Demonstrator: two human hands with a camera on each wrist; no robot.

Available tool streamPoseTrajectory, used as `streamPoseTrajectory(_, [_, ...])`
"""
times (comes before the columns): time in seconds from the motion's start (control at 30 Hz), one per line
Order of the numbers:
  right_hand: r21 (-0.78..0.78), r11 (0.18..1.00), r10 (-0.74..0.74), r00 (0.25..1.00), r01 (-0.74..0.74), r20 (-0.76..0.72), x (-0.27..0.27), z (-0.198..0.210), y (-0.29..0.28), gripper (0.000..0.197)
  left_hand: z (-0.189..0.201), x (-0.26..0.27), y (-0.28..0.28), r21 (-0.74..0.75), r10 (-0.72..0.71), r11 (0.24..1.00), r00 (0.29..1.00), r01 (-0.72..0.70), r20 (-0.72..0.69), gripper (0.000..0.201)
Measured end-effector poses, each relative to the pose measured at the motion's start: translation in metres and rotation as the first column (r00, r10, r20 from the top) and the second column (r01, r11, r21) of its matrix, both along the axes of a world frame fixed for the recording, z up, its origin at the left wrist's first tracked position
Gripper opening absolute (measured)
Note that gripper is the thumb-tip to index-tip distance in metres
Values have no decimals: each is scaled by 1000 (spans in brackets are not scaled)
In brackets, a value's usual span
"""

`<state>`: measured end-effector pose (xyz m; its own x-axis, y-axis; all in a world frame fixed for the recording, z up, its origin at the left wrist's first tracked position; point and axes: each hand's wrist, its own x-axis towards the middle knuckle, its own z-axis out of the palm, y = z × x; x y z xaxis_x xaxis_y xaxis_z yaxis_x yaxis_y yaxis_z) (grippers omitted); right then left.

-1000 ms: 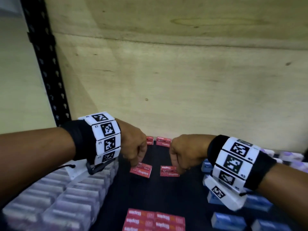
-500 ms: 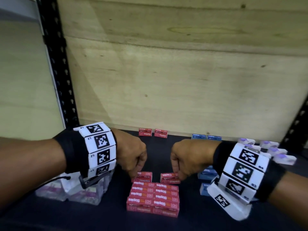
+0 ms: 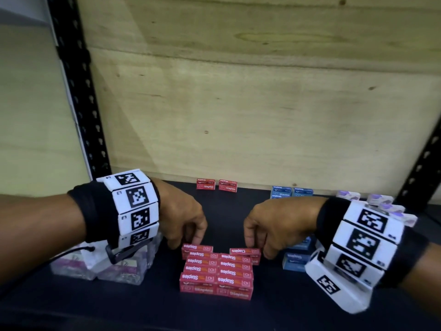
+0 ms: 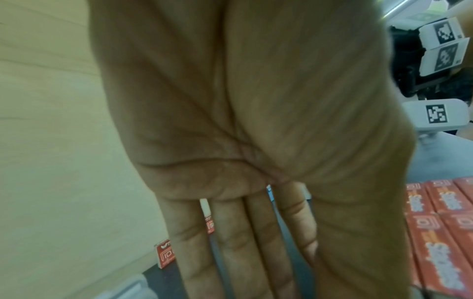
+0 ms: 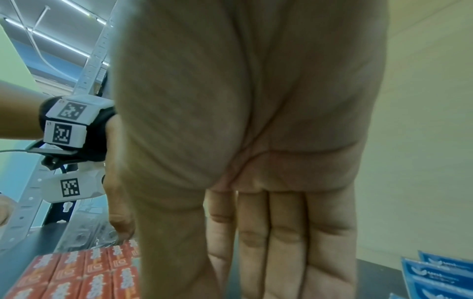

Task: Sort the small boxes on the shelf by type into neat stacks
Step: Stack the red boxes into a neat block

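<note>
A block of red staples boxes [image 3: 216,273] lies in two columns at the middle of the dark shelf [image 3: 214,314]. My left hand [image 3: 187,243] pinches one red staples box [image 3: 196,249] at the block's back left. My right hand [image 3: 259,249] pinches another red staples box [image 3: 245,251] at the back right. Both boxes touch the block's rear row. In the left wrist view my palm hides the held box, and the red boxes [image 4: 445,232] show at the right. The right wrist view has the red boxes [image 5: 76,275] at the lower left.
Two red boxes [image 3: 216,185] stand by the plywood back wall [image 3: 238,103]. Blue staples boxes sit at the back [image 3: 291,192] and by my right hand [image 3: 294,259]. Clear boxes [image 3: 119,268] lie at the left. Purple-topped boxes [image 3: 379,201] lie at the far right. Black uprights [image 3: 78,91] frame the shelf.
Both hands have drawn their red boxes toward me, from the open shelf to the back edge of the red block. The head view has pulled back and risen.
</note>
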<state>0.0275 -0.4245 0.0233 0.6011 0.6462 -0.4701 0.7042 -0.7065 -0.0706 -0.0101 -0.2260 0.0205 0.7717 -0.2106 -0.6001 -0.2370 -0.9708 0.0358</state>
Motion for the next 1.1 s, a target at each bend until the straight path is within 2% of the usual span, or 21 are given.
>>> streamPoseTrajectory(0.23, [-6, 1000, 30, 995, -30, -93, -2, 0, 2, 27, 0, 0, 1, -10, 9, 1000, 999, -9, -49, 31])
streamPoseTrajectory(0.6, [-55, 996, 67, 990, -74, -125, 4, 1, 6, 32, 0, -1, 4, -19, -18, 1000, 996, 16, -86, 30])
streamPoseTrajectory(1.1, [-57, 996, 62, 984, -72, -170, 10, -4, 13, 24, 3, -2, 4, -29, -7, 1000, 995, 4, -102, 28])
